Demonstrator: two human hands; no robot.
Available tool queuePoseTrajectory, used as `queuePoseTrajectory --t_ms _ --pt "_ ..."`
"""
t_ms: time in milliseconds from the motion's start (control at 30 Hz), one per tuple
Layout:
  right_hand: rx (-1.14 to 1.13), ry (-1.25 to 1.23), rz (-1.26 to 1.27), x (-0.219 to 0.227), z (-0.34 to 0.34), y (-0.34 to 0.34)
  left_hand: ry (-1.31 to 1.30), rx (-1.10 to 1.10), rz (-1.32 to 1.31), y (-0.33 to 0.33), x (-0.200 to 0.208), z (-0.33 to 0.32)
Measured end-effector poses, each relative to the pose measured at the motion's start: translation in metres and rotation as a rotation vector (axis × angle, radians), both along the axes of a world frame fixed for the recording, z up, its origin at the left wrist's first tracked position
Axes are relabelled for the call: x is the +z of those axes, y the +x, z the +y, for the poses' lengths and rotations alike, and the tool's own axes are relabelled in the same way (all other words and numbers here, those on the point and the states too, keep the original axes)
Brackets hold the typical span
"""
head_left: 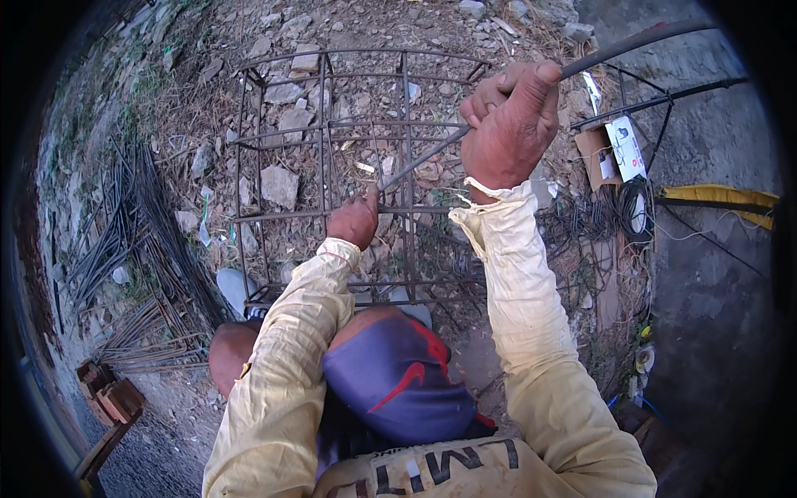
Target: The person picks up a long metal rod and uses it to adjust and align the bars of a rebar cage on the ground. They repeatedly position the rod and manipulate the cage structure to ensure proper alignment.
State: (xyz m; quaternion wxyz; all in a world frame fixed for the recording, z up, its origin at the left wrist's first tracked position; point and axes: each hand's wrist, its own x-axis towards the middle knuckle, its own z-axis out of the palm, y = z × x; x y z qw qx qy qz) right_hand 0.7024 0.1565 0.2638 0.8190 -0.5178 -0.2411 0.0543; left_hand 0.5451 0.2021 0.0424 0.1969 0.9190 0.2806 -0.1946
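Note:
A long dark steel rod (639,41) slants from the upper right down toward the middle. My right hand (512,129) is wrapped round it, thumb uppermost, raised above the cage's right side. Lower and to the left, my left hand (353,222) is closed round the rod's lower end, close to a crossing of bars; its fingertips are partly hidden. Beneath both hands lies a cage of rusty reinforcing bars (282,216), its long and cross bars forming a grid in front of my knees.
Bundles of loose steel rods (149,224) lie on the left, near some bricks (122,400). Broken stones (279,187) litter the ground. To the right are an opened cardboard box (596,156), a coil of dark wire (635,207) and a yellow strip (718,197) beside a concrete surface.

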Motion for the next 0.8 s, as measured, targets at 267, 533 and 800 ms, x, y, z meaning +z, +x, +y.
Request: queuePoseTrajectory --t_ms 267,533,800 --pt "0.058 -0.009 -0.165 0.013 -0.001 -0.036 -0.085 0.129 -0.252 -0.004 -0.015 0.010" --pt "0.243 -0.084 -0.247 0.002 0.000 -0.040 -0.115 -0.086 -0.334 0.004 -0.015 0.031" --pt "0.290 -0.151 -0.265 -0.026 -0.011 -0.049 0.043 -0.078 -0.042 -0.002 0.028 -0.001"
